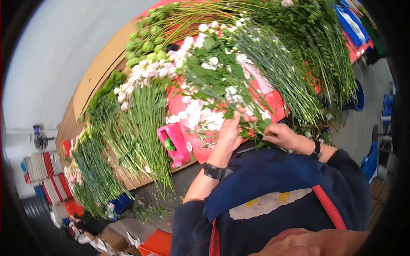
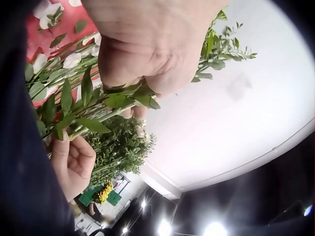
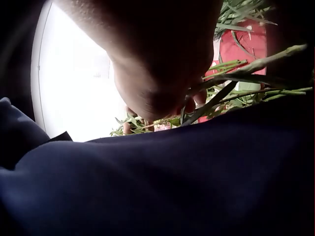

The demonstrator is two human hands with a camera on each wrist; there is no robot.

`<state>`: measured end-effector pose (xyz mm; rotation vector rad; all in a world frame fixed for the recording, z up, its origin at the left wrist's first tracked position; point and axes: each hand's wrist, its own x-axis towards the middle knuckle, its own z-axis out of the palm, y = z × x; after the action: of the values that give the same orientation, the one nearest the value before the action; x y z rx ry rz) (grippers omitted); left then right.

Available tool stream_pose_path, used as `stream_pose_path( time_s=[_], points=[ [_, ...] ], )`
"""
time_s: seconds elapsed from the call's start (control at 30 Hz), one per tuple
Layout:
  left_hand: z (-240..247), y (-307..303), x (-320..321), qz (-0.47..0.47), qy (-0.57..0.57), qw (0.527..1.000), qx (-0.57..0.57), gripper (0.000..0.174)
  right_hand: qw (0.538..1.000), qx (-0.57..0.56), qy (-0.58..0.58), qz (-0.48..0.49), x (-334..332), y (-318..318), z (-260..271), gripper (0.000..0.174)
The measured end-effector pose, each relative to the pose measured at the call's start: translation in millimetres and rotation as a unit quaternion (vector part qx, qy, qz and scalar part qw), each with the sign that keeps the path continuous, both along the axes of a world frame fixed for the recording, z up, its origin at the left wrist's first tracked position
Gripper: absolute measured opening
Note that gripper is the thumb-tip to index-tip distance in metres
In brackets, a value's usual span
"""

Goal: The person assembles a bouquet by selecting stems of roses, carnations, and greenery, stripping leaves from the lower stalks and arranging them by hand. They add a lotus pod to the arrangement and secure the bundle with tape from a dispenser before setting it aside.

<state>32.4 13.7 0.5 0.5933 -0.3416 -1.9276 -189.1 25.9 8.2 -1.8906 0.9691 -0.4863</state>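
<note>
The leafy bunch (image 1: 220,77) extends towards eleven o'clock from the hands, its long axis slanting down to five; the left hand (image 1: 232,130) grips its stems (image 2: 101,119); the right hand (image 1: 282,135), at three o'clock from the left, pinches them lower down.

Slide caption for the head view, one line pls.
Left grip and right grip hold leafy stems near scattered white petals and a pink tape dispenser.
</note>
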Motion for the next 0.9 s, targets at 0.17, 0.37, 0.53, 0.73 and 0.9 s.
stream_pose_path(
  time_s=[0.17,0.37,0.53,0.73,0.9],
  points=[
    [-5,2,6,0.046,0.016,0.998,0.041,0.028,0.976,-0.082,0.082,-0.185,-37,-71,-11,0.018],
    [2,-1,-1,0.062,-0.008,0.996,0.067,0.026,0.826,-0.239,0.337,-0.383,-142,-154,-70,0.016],
    [-3,-9,-9,0.061,-0.020,0.994,0.091,0.027,0.837,-0.044,0.375,-0.396,-160,-148,-123,0.023],
    [-3,-22,-28,0.042,-0.027,0.992,0.118,0.027,0.862,-0.037,0.304,-0.404,-138,-124,-112,0.020],
    [-4,-34,-39,0.012,-0.036,0.994,0.102,0.027,0.849,-0.140,0.173,-0.480,-149,-116,-71,0.018]
  ],
)
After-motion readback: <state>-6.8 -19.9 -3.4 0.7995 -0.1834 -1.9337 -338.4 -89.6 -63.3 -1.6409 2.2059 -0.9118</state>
